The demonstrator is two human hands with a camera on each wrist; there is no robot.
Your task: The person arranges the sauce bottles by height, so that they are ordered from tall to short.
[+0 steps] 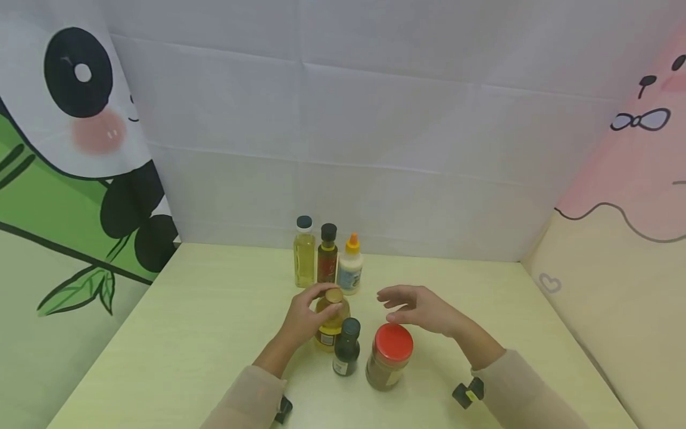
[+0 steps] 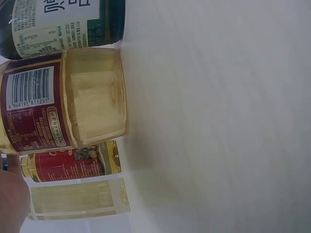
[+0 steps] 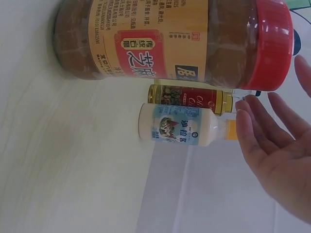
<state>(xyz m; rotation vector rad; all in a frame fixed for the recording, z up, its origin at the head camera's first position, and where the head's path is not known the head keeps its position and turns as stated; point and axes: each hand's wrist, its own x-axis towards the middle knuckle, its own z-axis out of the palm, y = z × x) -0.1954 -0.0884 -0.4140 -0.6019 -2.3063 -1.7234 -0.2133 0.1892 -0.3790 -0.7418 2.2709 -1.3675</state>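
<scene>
My left hand point(image 1: 302, 319) grips a yellow oil bottle point(image 1: 328, 338) near its gold cap, with the thumb on the near side and the fingers behind. In the left wrist view this bottle point(image 2: 95, 97) shows a dark red barcode label. A small dark sauce bottle point(image 1: 346, 351) stands just in front of it. Held above the table, my right hand point(image 1: 426, 308) has loosely bent fingers around nothing. It hovers just behind a brown sesame paste jar point(image 1: 382, 370) with a red lid, which the right wrist view shows apart from the right hand point(image 3: 277, 145).
Behind the left hand stand a tall pale oil bottle point(image 1: 304, 259), a dark-capped bottle with a red label point(image 1: 327, 262) and a white salad dressing bottle point(image 1: 350, 273) with an orange tip. A white curtain point(image 1: 402, 149) rises at the table's far edge.
</scene>
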